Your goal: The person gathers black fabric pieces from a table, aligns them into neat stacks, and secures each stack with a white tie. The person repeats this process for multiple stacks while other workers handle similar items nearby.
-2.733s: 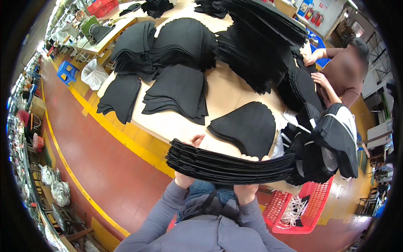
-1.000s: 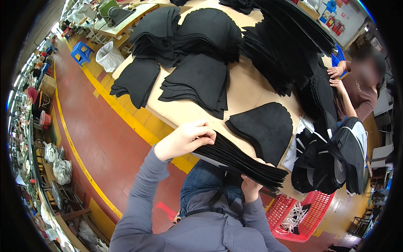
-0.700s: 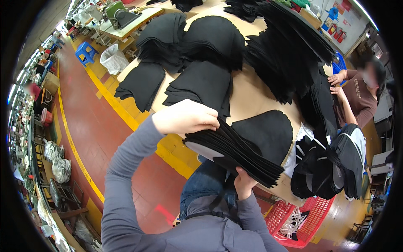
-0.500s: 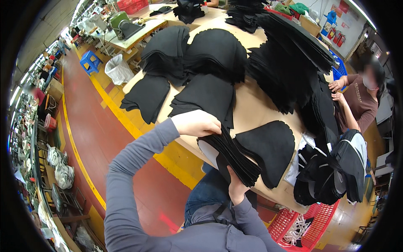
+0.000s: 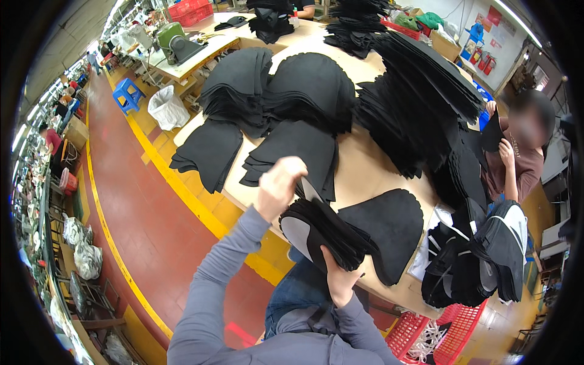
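A thick stack of black cut fabric pieces, the outermost with a grey rounded patch, tilts over the near edge of the table. My right hand grips its lower end, thumb on the near side and fingers hidden behind it. At the upper end my left hand, slightly blurred, is closed on the edge of one fabric piece, where a light grey face shows between the layers. Beside the stack, a single-looking black shaped piece lies flat on the tabletop.
Piles of black pieces cover the table beyond my hands, with a tall fanned pile to the right. Tied bundles sit at the right corner, above a red basket. A co-worker holds up a black piece.
My left hand has risen slightly and turned upward at the stack's upper end, and a grey face now shows there. The co-worker has lifted a black piece.
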`<action>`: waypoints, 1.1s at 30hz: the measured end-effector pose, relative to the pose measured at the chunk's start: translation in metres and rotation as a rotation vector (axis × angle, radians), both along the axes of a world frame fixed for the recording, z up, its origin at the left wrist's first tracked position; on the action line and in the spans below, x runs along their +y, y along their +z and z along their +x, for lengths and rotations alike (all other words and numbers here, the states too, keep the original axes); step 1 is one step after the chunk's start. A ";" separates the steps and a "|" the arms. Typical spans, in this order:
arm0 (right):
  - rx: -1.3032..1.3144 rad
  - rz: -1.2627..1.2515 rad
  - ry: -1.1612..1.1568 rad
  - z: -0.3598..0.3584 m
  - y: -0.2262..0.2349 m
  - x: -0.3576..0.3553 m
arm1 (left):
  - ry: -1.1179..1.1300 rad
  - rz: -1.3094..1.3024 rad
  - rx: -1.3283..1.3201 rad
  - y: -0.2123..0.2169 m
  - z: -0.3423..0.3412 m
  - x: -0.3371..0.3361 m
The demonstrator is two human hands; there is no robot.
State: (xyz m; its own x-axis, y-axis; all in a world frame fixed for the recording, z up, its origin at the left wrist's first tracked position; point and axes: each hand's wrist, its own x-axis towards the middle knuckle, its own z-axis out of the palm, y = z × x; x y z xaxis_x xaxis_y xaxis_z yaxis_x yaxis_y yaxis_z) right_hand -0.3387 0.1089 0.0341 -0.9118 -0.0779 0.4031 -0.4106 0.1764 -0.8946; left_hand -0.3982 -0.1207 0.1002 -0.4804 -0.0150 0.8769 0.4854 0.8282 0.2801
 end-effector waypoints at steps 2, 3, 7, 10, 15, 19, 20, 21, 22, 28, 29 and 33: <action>0.085 0.082 -0.063 0.000 -0.013 0.004 | 0.085 0.167 0.037 0.023 -0.010 -0.019; 0.109 0.066 -0.068 -0.001 -0.011 0.003 | 0.112 0.154 0.170 0.036 -0.020 -0.039; 0.129 0.040 -0.070 0.002 -0.007 0.002 | -0.581 0.730 0.205 0.032 -0.044 -0.112; 0.145 0.074 -0.046 0.003 -0.009 0.005 | -0.694 0.917 -0.085 0.035 -0.059 -0.135; 0.070 0.026 0.062 0.012 -0.043 0.010 | -0.376 0.828 -0.648 -0.008 -0.091 -0.146; 0.112 0.085 0.111 0.016 -0.051 0.017 | -0.329 0.894 -0.824 -0.052 -0.124 -0.138; 0.113 0.059 0.123 0.019 -0.057 0.017 | -0.320 0.884 -0.780 -0.059 -0.128 -0.137; 0.114 0.033 0.135 0.020 -0.060 0.017 | -0.310 0.875 -0.735 -0.065 -0.130 -0.138; 0.141 0.083 0.146 0.019 -0.053 0.019 | -0.327 0.902 -0.730 -0.069 -0.133 -0.132; 0.277 0.035 0.174 0.016 -0.025 0.011 | -0.693 1.141 -0.845 -0.079 -0.118 -0.144; 0.282 -0.020 0.172 0.017 -0.026 0.009 | -0.705 1.175 -0.836 -0.080 -0.116 -0.144; 0.307 0.185 0.182 0.015 -0.023 0.016 | -0.741 1.239 -0.827 -0.087 -0.113 -0.147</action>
State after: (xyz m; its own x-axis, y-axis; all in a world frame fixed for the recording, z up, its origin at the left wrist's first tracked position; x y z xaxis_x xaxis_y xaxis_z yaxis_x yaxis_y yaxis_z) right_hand -0.3237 0.1246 0.0110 -0.7157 -0.3240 0.6187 -0.6932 0.2223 -0.6855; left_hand -0.5113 -0.2681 0.0130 -0.9990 -0.0333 0.0299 0.0408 -0.4045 0.9136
